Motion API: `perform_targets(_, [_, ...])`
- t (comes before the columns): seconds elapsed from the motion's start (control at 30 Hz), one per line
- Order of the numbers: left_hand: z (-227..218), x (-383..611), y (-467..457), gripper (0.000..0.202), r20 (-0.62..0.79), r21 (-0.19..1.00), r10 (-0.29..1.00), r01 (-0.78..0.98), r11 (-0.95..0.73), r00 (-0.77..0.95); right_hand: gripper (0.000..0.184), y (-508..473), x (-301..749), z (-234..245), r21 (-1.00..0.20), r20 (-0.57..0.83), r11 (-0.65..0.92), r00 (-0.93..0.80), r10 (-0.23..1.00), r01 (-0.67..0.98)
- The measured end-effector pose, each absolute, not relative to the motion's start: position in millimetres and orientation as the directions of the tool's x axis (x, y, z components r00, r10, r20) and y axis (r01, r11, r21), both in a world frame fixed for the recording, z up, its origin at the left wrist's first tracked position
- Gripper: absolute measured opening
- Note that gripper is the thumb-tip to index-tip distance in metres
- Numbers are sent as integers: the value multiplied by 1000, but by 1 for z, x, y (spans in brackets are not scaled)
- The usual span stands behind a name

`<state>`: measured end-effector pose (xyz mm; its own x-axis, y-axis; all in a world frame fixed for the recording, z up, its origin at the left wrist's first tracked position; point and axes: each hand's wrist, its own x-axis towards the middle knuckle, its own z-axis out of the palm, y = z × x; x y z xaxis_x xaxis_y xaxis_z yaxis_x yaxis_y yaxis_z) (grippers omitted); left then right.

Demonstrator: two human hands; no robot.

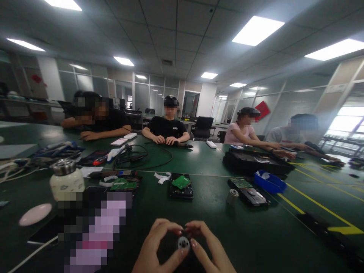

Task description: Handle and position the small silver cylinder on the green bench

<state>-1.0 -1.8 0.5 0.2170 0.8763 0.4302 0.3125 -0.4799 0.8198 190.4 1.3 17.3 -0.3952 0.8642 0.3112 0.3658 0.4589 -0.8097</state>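
Close in front of me, a small round motor (183,243) shows its pale end face with a short shaft in the middle. My left hand (160,246) curls around its left side, with the thumb pressed against its lower edge. My right hand (209,246) pinches from the other side, its thumb by the motor's right edge. The fingertips of both hands nearly meet above it. Much of the motor's body is hidden behind the fingers. A second metal cylinder (232,197), much like a motor, stands upright on the green table (210,212) beyond my right hand.
Hard drives with green boards lie ahead: one in the middle (182,192), one at the right (251,193). A blue bin (270,182) and a black tray (256,163) sit behind. A jar (68,182) stands left. Several people sit around the table.
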Motion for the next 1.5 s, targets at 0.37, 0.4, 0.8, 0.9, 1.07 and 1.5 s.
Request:
perform_targets(0.37, [-1,1,1,13,533,701,813,414,-580,237,50,1,186,-6,-791,135,396,-499,856,466])
perform_targets(0.4, [-2,0,1,14,545,694,809,424,-582,220,49,0,185,-6,-794,130,387,-492,861,468])
perform_targets(0.8, [-4,-11,7,12,159,589,984,808,-30,-78,49,-1,186,2,-791,90,367,-500,861,490])
perform_targets(0.9, [-7,-12,5,17,207,573,977,816,-78,-52,47,-1,186,1,-792,113,386,-507,854,473])
perform_targets(1.07, [-12,-15,5,13,236,561,971,820,-114,-26,46,-1,186,2,-792,127,392,-502,856,469])
perform_targets(1.5, [3,-6,-2,13,576,584,800,600,-546,167,46,1,187,-9,-749,193,463,-512,837,474])
